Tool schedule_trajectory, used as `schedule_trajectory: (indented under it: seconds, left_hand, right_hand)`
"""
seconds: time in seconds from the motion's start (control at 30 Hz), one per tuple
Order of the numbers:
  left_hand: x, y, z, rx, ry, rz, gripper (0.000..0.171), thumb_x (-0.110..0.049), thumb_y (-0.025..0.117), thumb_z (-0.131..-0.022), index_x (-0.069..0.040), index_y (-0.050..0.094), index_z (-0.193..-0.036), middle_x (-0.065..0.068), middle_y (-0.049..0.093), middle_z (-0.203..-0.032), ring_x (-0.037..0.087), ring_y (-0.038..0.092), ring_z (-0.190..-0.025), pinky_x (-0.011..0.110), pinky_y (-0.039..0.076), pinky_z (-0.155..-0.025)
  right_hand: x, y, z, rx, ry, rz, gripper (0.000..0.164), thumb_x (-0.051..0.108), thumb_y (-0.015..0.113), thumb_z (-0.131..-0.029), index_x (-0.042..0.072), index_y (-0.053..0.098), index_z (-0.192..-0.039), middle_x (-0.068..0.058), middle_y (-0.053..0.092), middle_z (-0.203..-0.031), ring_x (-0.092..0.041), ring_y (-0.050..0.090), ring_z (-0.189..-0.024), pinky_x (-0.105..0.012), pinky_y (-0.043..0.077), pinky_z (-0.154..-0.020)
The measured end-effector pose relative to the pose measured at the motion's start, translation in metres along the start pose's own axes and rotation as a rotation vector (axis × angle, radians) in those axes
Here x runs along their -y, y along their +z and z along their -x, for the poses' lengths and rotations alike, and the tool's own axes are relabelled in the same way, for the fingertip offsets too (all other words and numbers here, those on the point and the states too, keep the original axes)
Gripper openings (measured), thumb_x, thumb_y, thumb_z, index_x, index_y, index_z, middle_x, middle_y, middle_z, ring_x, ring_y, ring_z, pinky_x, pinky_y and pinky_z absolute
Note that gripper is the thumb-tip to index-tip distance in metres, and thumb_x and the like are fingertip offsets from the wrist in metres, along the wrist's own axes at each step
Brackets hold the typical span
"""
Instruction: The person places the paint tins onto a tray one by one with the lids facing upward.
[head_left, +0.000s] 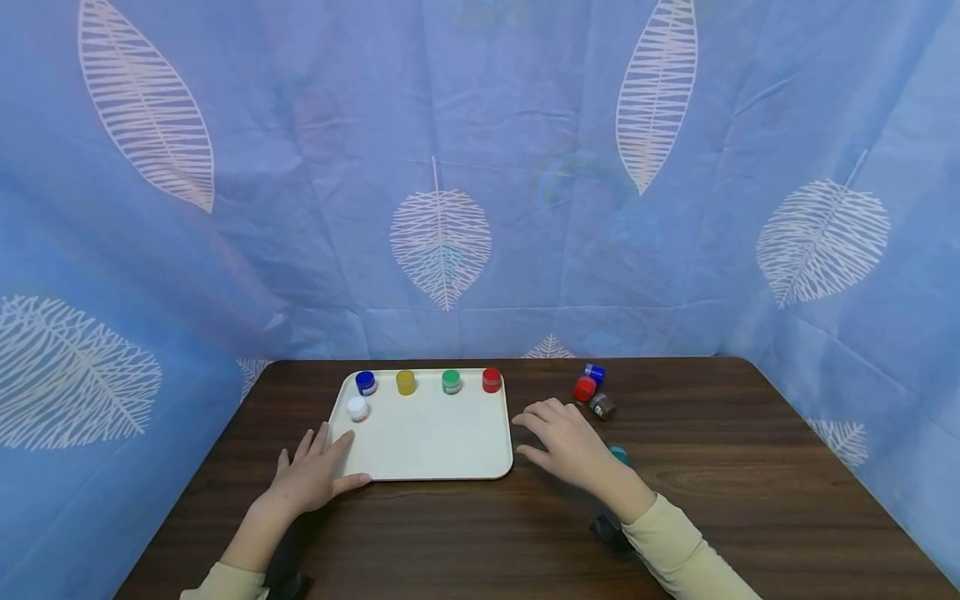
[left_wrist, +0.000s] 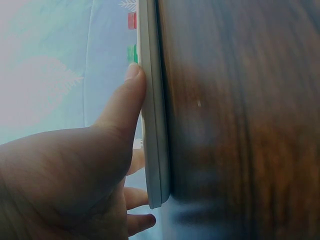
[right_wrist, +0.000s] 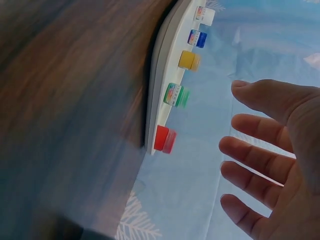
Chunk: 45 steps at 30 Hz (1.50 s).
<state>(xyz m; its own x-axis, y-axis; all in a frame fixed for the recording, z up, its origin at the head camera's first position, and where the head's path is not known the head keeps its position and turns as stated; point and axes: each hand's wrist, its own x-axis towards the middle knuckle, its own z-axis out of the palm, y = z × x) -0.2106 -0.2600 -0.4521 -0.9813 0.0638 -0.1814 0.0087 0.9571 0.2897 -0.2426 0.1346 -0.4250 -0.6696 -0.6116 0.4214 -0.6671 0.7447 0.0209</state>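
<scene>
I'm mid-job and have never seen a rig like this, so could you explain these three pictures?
There is no robot: a person works with two bare hands. The wide picture comes from a head camera looking forward and down. The others come from a camera on each wrist, where the scene appears sideways.

On the dark table lies a white tray. Along its far side stand a blue jar, yellow jar, green jar and red jar; a white jar stands nearer. Right of the tray are a second blue jar, second red jar, dark jar and partly hidden teal object.

The left hand touches the tray's near-left corner; the right hand, beside the tray, holds nothing.
</scene>
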Motion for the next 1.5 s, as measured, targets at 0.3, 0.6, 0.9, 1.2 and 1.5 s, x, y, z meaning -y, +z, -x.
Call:
schedule_trajectory:
  seconds: [0.3,0.6,0.9,1.2,1.5]
  left_hand:
    - [0.001,0.002,-0.002,0.007,-0.003,-0.003,0.096,-0.074,0.054,-0.081,-0.012,0.034,-0.152,0.035,0.012,-0.157,0.058,0.009,-0.143,0.081,0.008,-0.104]
    - [0.003,0.001,-0.002,-0.001,0.005,-0.012,0.096,-0.074,0.053,-0.082,-0.012,0.033,-0.152,0.035,0.012,-0.157,0.058,0.01,-0.143,0.081,0.009,-0.104]
    - [0.002,0.002,-0.003,0.0,0.003,-0.014,0.096,-0.074,0.054,-0.081,-0.012,0.035,-0.151,0.035,0.013,-0.157,0.059,0.011,-0.142,0.081,0.009,-0.104]
    - [0.001,0.001,-0.001,-0.006,0.0,-0.023,0.096,-0.074,0.055,-0.081,-0.011,0.035,-0.151,0.035,0.014,-0.156,0.058,0.012,-0.142,0.081,0.01,-0.104]
    - [0.0,0.0,-0.001,-0.01,0.003,-0.02,0.095,-0.074,0.055,-0.082,-0.011,0.036,-0.151,0.035,0.014,-0.156,0.058,0.012,-0.142,0.081,0.01,-0.104]
  right_hand:
    - [-0.019,-0.008,0.018,-0.024,0.026,0.063,0.041,0.034,0.081,-0.078,0.016,0.069,-0.113,-0.001,0.067,-0.108,-0.021,0.06,-0.1,-0.041,0.049,-0.082]
    - [-0.042,-0.006,0.033,0.019,0.125,0.123,0.045,0.034,0.083,-0.077,0.013,0.068,-0.114,-0.005,0.067,-0.109,-0.027,0.06,-0.102,-0.043,0.047,-0.075]
    - [-0.055,0.001,0.041,0.161,0.227,0.166,0.049,0.038,0.082,-0.076,0.011,0.067,-0.115,-0.008,0.067,-0.111,-0.029,0.059,-0.107,-0.048,0.049,-0.079]
    - [-0.059,0.005,0.041,0.252,0.33,0.167,0.048,0.035,0.081,-0.077,0.008,0.066,-0.115,-0.009,0.066,-0.107,-0.029,0.058,-0.099,-0.047,0.048,-0.074]
    - [-0.061,0.008,0.04,0.269,0.34,0.168,0.045,0.031,0.082,-0.076,0.008,0.066,-0.111,-0.009,0.066,-0.104,-0.029,0.058,-0.096,-0.046,0.048,-0.072]
